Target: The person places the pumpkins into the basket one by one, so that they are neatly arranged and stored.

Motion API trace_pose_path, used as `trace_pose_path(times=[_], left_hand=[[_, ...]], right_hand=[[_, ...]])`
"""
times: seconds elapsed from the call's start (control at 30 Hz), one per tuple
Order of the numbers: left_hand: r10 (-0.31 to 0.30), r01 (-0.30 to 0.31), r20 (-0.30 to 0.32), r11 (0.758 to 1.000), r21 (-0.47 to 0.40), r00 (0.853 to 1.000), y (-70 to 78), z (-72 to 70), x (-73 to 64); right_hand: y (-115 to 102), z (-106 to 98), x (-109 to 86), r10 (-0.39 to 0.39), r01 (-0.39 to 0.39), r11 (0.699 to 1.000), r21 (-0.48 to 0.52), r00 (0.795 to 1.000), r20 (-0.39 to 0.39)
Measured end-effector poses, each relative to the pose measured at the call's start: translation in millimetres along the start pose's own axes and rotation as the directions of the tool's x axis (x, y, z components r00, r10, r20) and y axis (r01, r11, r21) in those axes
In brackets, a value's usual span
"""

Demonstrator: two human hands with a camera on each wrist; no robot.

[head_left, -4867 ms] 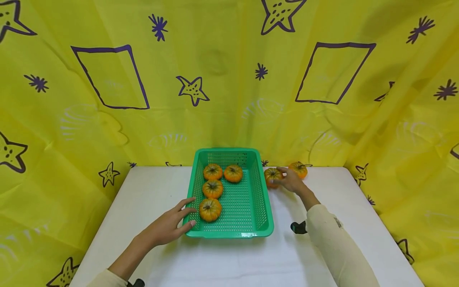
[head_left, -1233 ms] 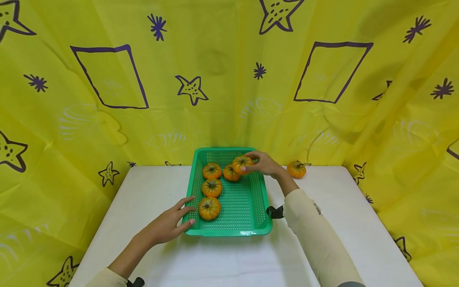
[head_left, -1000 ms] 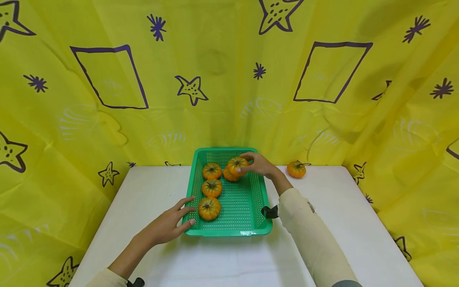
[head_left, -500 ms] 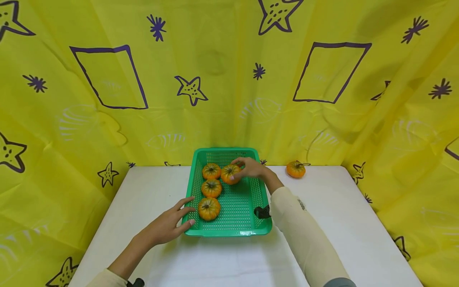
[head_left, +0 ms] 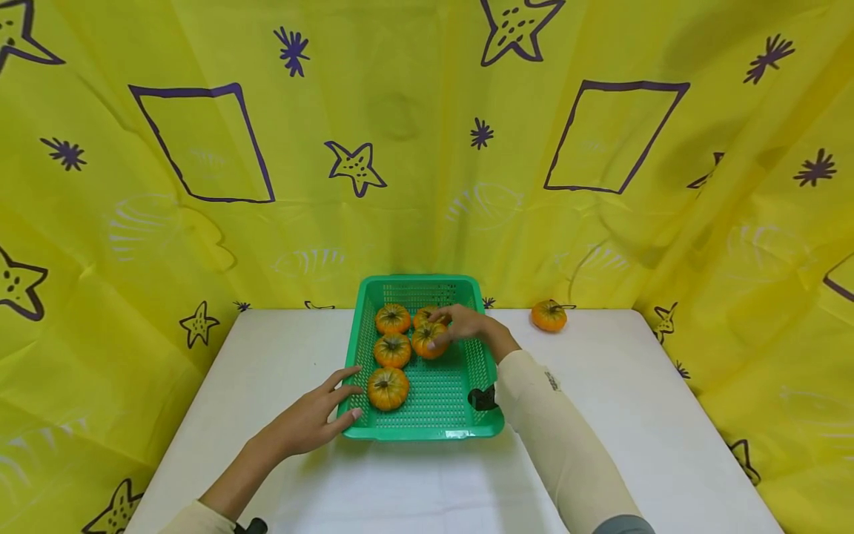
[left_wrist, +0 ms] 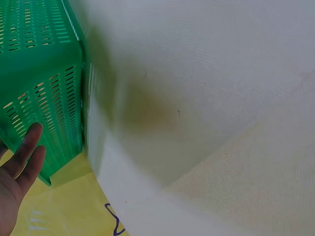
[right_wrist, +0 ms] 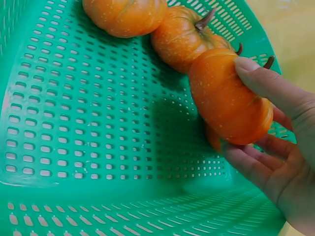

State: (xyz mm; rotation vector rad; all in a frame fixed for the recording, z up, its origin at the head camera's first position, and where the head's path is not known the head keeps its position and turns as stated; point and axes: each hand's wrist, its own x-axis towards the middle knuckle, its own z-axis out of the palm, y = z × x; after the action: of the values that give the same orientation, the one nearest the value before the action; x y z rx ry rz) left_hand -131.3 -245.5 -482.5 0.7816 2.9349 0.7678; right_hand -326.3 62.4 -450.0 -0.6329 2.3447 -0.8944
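My right hand (head_left: 465, 323) grips a small orange pumpkin (head_left: 427, 343) inside the green plastic basket (head_left: 427, 434). In the right wrist view its thumb lies on top of the held pumpkin (right_wrist: 224, 96) near the stem, and the fingers curl underneath. Just behind, partly covered, sits another pumpkin (head_left: 423, 315). Three more form a column along the basket's left side: a far one (head_left: 392, 319), a middle one (head_left: 392, 350) and a near one (head_left: 388, 389). My left hand (head_left: 310, 417) rests at the basket's left rim, fingers extended; the left wrist view shows fingertips against the perforated wall (left_wrist: 54, 108).
One pumpkin (head_left: 549, 316) lies on the white table (head_left: 587, 386) at the back right, outside the basket. A yellow patterned curtain (head_left: 414, 222) surrounds the table at the back and both sides.
The right hand took the pumpkin from the table right of the basket, carried it left over the rim, and brought it nearer, in front of the back pumpkin. The left hand stayed put.
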Motion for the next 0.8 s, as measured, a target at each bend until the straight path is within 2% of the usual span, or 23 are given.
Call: trace_pose_path(times=[0.2,0.4,0.63,0.8], left_hand=[[-0.004,0.004,0.003,1.000,0.003,1.000,0.2,-0.4,0.3],[-0.006,0.006,0.010,1.000,-0.002,1.000,-0.5,0.0,0.2],[-0.008,0.008,0.016,1.000,-0.002,1.000,-0.7,0.1,0.5],[-0.013,0.013,0.019,1.000,-0.001,1.000,-1.1,0.3,0.8]], right_hand=[[-1.0,3.9,1.2,0.028,-0.028,1.000,-0.008,0.999,0.019],[0.5,9.1,4.4,0.041,-0.040,0.998,-0.044,0.999,0.009],[1.6,13.7,7.4,0.060,-0.060,0.998,-0.022,0.998,0.005],[2.4,15.3,7.5,0.061,-0.061,0.997,-0.042,0.998,0.000]])
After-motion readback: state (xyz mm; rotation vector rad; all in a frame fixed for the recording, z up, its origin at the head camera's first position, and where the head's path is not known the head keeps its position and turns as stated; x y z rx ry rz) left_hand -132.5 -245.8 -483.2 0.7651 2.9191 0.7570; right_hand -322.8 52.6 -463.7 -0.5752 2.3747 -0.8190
